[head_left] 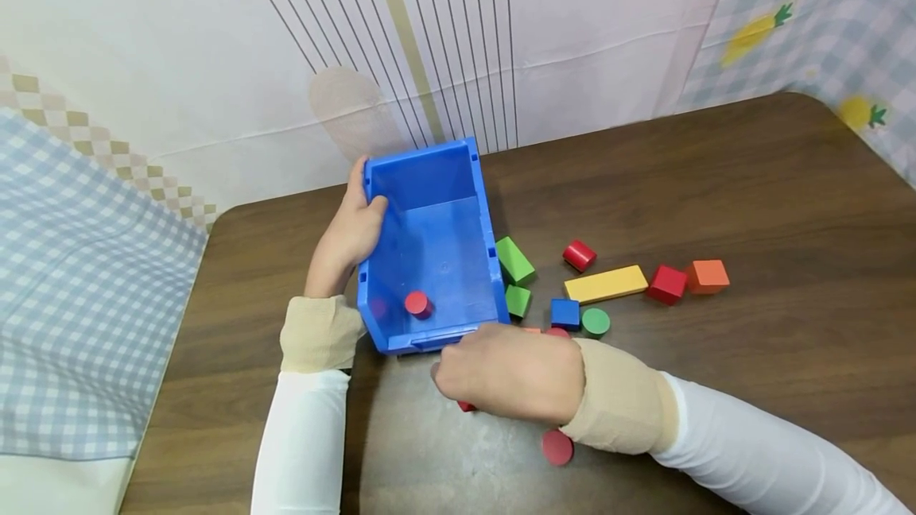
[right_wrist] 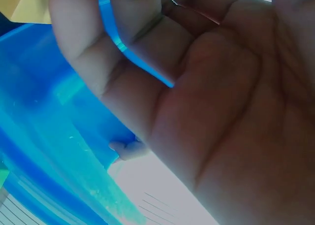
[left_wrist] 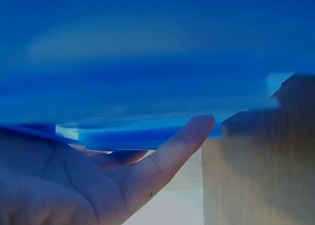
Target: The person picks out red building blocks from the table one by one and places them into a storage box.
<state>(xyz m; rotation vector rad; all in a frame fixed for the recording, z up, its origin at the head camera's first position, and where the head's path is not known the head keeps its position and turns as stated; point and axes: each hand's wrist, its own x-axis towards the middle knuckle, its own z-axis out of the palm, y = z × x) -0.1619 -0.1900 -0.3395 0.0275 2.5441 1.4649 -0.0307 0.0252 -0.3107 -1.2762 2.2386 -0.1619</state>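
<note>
Head view: we grip the left wall of the blue bin (head_left: pixel 444 253) with the left hand (head_left: pixel 353 229); its long axis runs away from us. Right hand (head_left: pixel 511 372), fingers curled, is nearer the red block (head_left: pixel 465 406) just short of the bin; can't tell if pinched.

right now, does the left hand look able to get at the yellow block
Probably not without letting go: the left hand grips the left wall of the blue bin, and the bin stands between that hand and the yellow block.
</note>
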